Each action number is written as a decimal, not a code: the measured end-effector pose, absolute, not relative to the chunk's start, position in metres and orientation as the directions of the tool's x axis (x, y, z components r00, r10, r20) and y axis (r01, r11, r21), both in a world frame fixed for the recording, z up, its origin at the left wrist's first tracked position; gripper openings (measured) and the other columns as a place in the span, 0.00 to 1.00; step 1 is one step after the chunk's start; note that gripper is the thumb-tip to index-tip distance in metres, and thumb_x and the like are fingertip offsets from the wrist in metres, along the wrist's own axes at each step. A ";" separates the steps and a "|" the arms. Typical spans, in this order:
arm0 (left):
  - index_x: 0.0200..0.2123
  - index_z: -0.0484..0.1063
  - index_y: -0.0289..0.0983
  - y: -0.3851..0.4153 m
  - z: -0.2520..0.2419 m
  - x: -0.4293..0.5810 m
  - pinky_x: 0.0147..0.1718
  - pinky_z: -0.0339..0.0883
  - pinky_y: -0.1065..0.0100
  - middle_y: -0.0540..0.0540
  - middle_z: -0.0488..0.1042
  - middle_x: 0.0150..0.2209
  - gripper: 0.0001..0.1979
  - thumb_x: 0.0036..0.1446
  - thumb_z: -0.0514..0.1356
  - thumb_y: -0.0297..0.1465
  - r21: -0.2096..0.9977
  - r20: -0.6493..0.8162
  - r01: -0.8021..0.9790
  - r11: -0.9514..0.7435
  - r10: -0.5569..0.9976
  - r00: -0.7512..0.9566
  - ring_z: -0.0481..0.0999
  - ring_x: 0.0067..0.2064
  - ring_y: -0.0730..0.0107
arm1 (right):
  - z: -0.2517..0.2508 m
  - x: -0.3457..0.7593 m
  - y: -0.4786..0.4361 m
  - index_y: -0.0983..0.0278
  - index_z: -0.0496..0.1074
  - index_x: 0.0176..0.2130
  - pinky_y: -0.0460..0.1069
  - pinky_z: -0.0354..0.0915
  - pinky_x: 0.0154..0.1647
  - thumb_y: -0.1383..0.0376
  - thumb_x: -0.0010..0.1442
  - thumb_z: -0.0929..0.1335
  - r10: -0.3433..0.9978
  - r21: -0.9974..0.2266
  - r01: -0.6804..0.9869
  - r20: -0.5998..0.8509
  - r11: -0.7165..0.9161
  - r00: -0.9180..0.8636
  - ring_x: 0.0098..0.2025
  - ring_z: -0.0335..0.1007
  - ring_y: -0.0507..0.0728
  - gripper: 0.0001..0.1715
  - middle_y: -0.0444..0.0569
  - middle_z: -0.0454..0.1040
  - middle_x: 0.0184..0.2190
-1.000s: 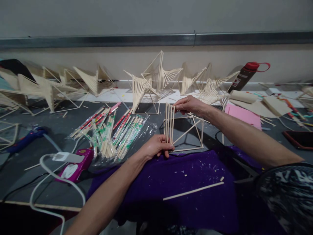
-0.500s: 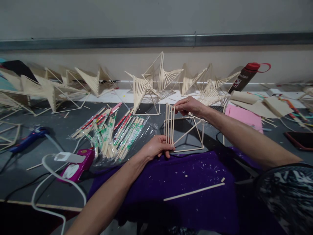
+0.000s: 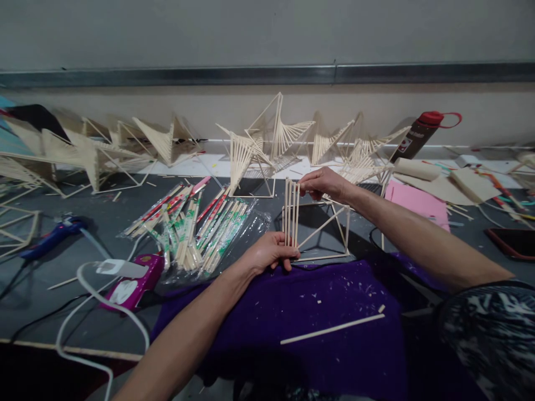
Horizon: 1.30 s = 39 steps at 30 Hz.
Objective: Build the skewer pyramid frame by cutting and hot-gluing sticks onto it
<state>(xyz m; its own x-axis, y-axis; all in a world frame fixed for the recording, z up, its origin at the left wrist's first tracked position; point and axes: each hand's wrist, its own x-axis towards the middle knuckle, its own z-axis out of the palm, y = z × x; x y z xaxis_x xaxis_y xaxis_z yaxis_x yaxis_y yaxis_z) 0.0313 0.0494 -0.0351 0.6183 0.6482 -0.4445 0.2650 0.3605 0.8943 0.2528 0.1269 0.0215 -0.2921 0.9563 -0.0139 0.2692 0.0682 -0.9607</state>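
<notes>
A wooden stick frame [image 3: 330,228] stands on the grey table just beyond a purple cloth [image 3: 317,312]. Several upright sticks [image 3: 291,211] form its left side. My left hand [image 3: 270,252] pinches the bottom ends of these sticks at the frame's near left corner. My right hand [image 3: 324,182] pinches their top ends at the upper left corner. Both hands are closed on the frame. A loose stick [image 3: 332,329] lies on the cloth in front of me.
Packs of wrapped chopsticks [image 3: 196,223] lie left of the frame. A magenta glue gun [image 3: 131,281] with white cable and a blue glue gun [image 3: 50,238] are further left. Finished stick sculptures [image 3: 259,142] line the wall. A red-capped bottle [image 3: 420,133], pink paper [image 3: 418,201] and a dark phone [image 3: 512,240] sit at right.
My hands stay on the upright sticks with barely any movement. The view has shifted slightly, so everything sits a little lower in the frame.
</notes>
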 end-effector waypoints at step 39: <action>0.28 0.70 0.32 0.050 -0.034 0.031 0.12 0.46 0.78 0.44 0.77 0.30 0.09 0.45 0.64 0.32 0.891 -0.450 0.271 0.364 0.637 0.625 0.72 0.19 0.79 | 0.026 0.248 0.122 0.67 0.71 0.26 0.43 0.57 0.20 0.61 0.48 0.71 0.940 -0.943 0.206 0.200 0.261 -0.277 0.20 0.57 0.46 0.10 0.40 0.64 0.19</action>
